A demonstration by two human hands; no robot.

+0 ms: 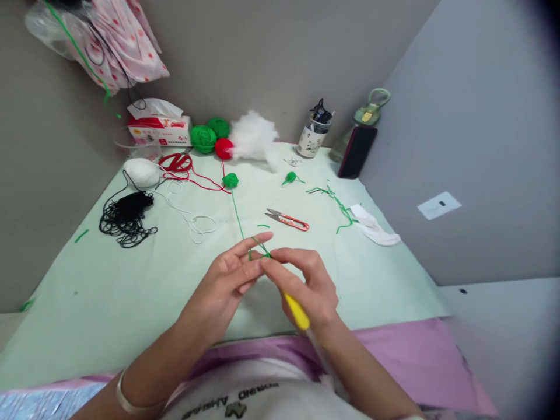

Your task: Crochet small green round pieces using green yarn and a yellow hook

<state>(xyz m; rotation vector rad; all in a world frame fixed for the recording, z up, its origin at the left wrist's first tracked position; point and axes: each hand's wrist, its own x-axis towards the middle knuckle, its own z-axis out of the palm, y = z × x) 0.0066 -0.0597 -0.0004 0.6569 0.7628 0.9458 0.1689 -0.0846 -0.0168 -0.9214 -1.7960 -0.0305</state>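
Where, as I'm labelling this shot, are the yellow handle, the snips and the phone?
Yellow handle (297, 311): head view, on its exposed lower part.
Snips (292, 221): head view, on the orange grip.
Phone (357, 153): head view, middle of its dark face.

A phone (357, 153) leans against a bottle (367, 114) — patterned cup (308, 142) near it, tissue box (164, 132) well apart.

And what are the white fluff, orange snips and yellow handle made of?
White fluff: matte, probably synthetic stuffing, going by its wispy edges. Orange snips: grey, likely steel blades; coloured part possibly plastic or painted metal. Yellow handle: perhaps smooth plastic, judging by its even colour, though blurred.
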